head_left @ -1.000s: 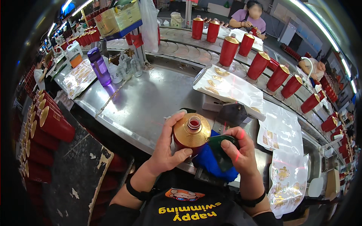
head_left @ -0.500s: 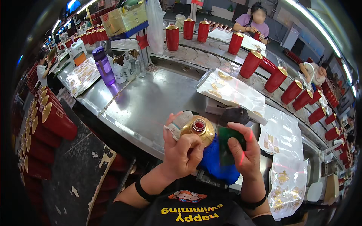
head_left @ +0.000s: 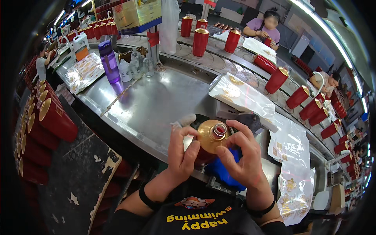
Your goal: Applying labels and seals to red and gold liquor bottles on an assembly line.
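A: Where is the bottle?

B: Centre of the frame, just below the middle. The gold bottle (head_left: 209, 137) is held up between both hands, neck tilted toward the right.

A: How is it gripped?

B: The left hand (head_left: 183, 153) is wrapped around its left side, fingers closed on the body. The right hand (head_left: 241, 156) curls around the right side, its fingertips pinching near the red-rimmed neck.

A: What could go wrong?

B: I'd say a slip. The body looks glossy and round, and the right hand has only fingertips on it. If it drops, it lands on the blue cloth (head_left: 221, 170) or the steel table (head_left: 156, 105) below. Too hard a twist at the neck could also tip it sideways.
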Demonstrator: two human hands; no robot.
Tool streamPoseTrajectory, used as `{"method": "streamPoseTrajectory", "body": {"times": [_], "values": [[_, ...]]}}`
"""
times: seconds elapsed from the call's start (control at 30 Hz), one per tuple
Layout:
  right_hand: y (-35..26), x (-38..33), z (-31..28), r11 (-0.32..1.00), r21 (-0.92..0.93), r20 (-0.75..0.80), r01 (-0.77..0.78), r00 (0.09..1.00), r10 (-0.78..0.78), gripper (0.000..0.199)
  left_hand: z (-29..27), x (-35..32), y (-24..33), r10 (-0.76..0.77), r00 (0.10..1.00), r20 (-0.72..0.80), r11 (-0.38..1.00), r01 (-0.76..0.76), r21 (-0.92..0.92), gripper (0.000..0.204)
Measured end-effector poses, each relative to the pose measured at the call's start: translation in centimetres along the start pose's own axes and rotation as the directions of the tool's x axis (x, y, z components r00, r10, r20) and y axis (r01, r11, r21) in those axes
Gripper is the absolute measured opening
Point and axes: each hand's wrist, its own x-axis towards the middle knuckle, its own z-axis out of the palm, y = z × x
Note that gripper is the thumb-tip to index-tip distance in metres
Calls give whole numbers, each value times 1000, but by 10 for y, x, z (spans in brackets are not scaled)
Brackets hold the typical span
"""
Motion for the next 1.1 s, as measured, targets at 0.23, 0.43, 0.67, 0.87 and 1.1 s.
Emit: {"method": "streamPoseTrajectory", "body": {"times": [0.23,0.43,0.67,0.87,1.1], "values": [[-10,2,3,998,-30,-50,52,997,-54,11,8,6,-1,-292,946,137,822,322,-470,36],[1,-1,1,999,-48,-80,-27,997,23,11,11,11,4,-355,909,217,767,416,-489,44],[19,-2,-2,996,-11,-100,-86,991,84,13,8,16,-1,-333,917,222,762,400,-509,47],[34,-6,7,986,160,-95,-34,994,50,45,10,14,2,-321,904,281,758,424,-495,54],[38,-9,17,926,336,60,-171,985,160,62,7,14,2,-277,909,310,792,399,-463,57]]}}
